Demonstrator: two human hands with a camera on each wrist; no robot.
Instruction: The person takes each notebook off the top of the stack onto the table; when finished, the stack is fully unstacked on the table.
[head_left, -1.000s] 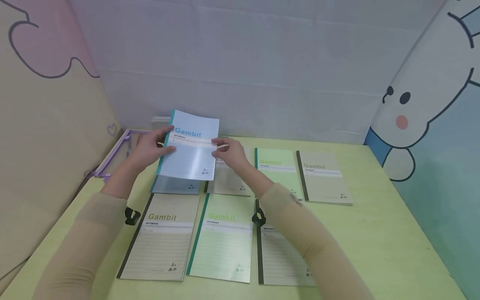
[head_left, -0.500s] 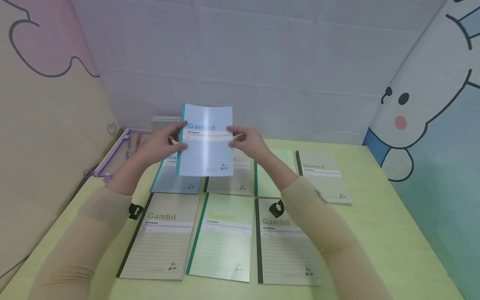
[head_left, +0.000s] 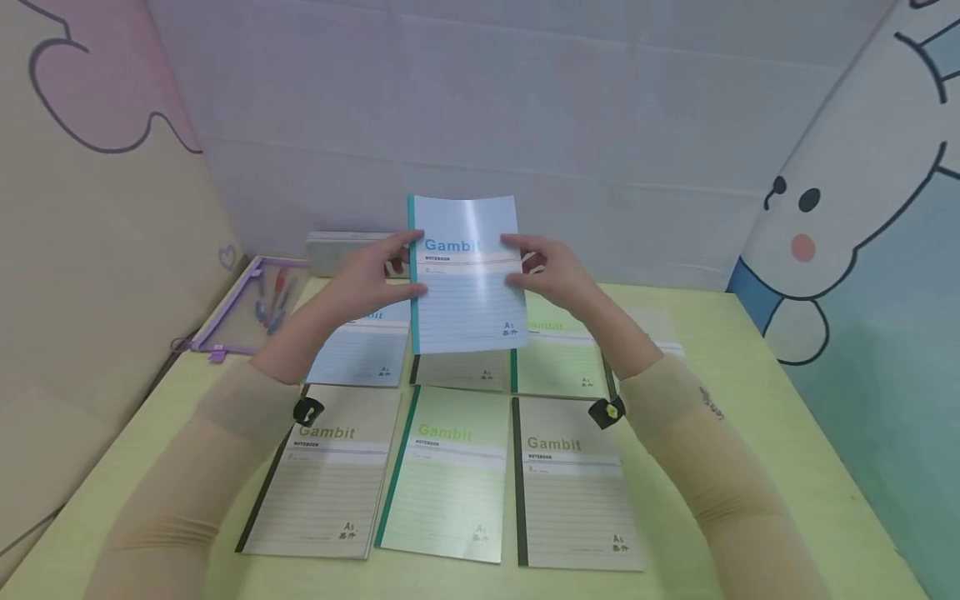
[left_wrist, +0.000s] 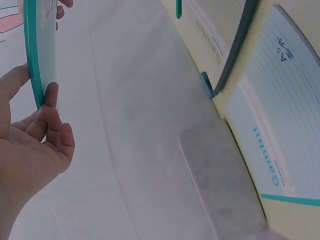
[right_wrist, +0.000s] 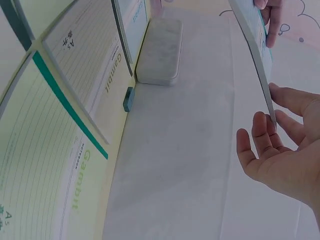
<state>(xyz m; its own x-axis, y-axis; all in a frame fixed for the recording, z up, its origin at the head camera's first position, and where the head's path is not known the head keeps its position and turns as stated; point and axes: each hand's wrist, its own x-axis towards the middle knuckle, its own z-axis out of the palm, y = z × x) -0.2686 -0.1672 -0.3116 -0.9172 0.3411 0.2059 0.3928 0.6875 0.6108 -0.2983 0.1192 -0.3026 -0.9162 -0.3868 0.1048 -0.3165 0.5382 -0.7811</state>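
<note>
A blue Gambit notebook (head_left: 468,312) with a teal spine is held up above the table, cover facing the head camera. My left hand (head_left: 367,279) pinches its spine edge between thumb and fingers. On the opposite edge, my right hand (head_left: 555,271) has the same kind of pinch. Both wrist views show the notebook (left_wrist: 44,60) nearly edge-on, well away from the table. Behind and below it lie a second blue notebook (head_left: 352,358), a beige notebook (head_left: 459,373) and a green notebook (head_left: 558,362), each partly covered in the head view.
In the front row lie a beige notebook (head_left: 322,508), a green notebook (head_left: 446,500) and another beige one. A grey case (right_wrist: 160,52) stands against the back wall. At the left edge is a purple-edged pouch (head_left: 225,304) with pens. A small blue block (right_wrist: 128,99) sits at the table's back edge.
Both hands have carried the blue notebook rightward and slightly up, from over the second blue notebook to over the beige and green ones. The lying notebooks have stayed put.
</note>
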